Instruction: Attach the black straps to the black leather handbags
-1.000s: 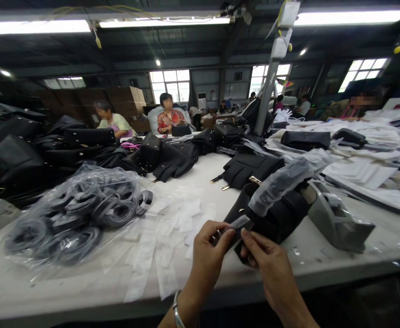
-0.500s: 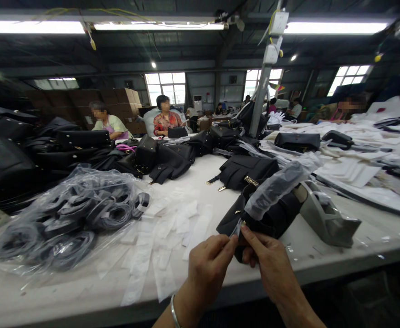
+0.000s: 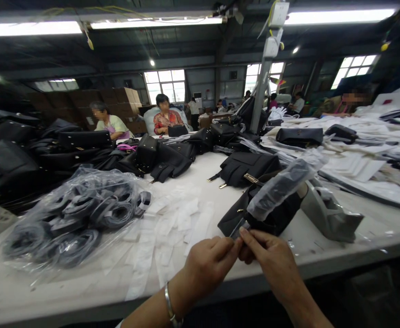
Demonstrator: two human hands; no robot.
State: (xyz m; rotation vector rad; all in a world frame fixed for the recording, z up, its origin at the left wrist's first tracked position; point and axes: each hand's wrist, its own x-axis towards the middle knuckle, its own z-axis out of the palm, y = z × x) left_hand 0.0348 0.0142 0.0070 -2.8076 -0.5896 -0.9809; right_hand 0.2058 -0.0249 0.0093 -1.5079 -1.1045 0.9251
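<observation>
- Head view, front centre: left hand [image 3: 208,263] and right hand [image 3: 271,264] meet at the near table [image 3: 326,260] edge; fingertips of both pinched together on a small grey strip [image 3: 240,229].
- Strip: juts up-left from the pinch, far end touching the black bag [image 3: 254,217] just behind the hands; exact join w/ bag not clear.
- Black bag lies flat on the table; a plastic-wrapped dark piece [image 3: 284,184] rests on top, tilted up to the right.
- Left wrist: metal bracelet [image 3: 168,306].
- Right of bag: grey tape dispenser [image 3: 331,215], touching or just beside it.
- Left of hands: loose white paper strips [image 3: 177,223]; further left, clear sack of coiled straps [image 3: 80,214].
- Behind: second black bag w/ metal clasps [image 3: 246,165]; heap of black bags [image 3: 32,150] at far left.
- Background: two seated co-workers [image 3: 166,119], well apart from the hands.
</observation>
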